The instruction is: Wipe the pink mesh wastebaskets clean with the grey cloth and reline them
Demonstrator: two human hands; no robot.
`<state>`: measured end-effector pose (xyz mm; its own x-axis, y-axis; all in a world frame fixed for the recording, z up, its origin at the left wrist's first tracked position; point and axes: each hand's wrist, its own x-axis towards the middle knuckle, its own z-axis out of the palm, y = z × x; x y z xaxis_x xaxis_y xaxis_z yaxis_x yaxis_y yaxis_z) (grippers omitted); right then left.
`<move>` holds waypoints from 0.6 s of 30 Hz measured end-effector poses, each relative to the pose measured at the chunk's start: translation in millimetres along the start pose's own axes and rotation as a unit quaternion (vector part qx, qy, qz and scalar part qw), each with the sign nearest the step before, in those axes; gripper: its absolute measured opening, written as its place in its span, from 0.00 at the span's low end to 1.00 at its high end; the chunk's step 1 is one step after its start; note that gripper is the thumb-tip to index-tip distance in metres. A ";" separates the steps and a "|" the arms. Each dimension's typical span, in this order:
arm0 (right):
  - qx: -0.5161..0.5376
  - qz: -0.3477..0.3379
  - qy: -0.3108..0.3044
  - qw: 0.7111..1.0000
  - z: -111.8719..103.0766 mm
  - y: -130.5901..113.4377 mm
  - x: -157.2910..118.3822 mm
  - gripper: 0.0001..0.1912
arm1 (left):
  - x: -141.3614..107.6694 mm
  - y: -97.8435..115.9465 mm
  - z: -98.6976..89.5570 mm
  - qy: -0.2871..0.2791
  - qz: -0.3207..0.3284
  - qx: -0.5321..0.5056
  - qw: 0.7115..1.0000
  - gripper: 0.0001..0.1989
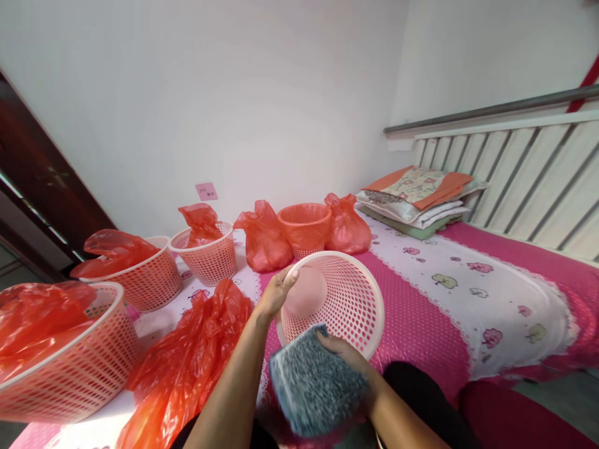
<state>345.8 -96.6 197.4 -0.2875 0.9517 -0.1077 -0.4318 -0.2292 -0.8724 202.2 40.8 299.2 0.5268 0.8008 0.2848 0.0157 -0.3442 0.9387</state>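
A pale pink plastic basket [352, 293] with a perforated wall is tilted so that its mouth faces me. My left hand [277, 292] grips its rim at the left, thumb over the edge. In front of the basket's lower rim, my right hand [344, 349] holds a grey-blue fuzzy cloth [313, 386], with the thumb on top and the other fingers hidden behind it. The cloth is slightly blurred and covers part of the basket's near edge. Left of my left forearm lies a heap of crumpled red plastic bags [191, 349].
Pink baskets with red bags in them stand at the left, such as the near basket [70, 368]. Along the wall are two filled red bags [266, 240] beside a red-covered basket [305, 227]. Folded bedding [416, 193] lies by the white headboard [528, 181] on the pink bedspread [421, 330].
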 end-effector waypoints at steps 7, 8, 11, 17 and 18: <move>-0.099 -0.053 0.116 0.987 -34.8 -78.6 -29.8 0.29 | -1.8 3.0 -6.1 0.017 -0.010 0.003 1.000 0.33; -0.142 -0.081 0.166 0.972 -40.4 -88.4 -31.5 0.29 | -1.4 3.8 -6.7 0.016 -0.008 0.006 1.000 0.33; -0.283 -0.155 0.323 0.890 -56.8 -102.6 -32.4 0.29 | -0.2 6.1 -7.6 0.015 -0.004 0.016 1.000 0.32; -0.356 -0.281 0.445 0.772 -84.7 -85.9 -19.6 0.33 | -2.1 6.9 -10.0 0.018 -0.007 0.015 1.000 0.34; -0.356 -0.270 0.433 0.783 -88.3 -82.7 -17.3 0.33 | -2.2 6.3 -10.9 0.015 -0.008 0.017 1.000 0.34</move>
<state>462.0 -76.1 229.4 0.5925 0.7237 0.3539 0.3833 0.1331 -0.9140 191.9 42.2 306.6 0.4998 0.8207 0.2768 0.0523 -0.3476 0.9362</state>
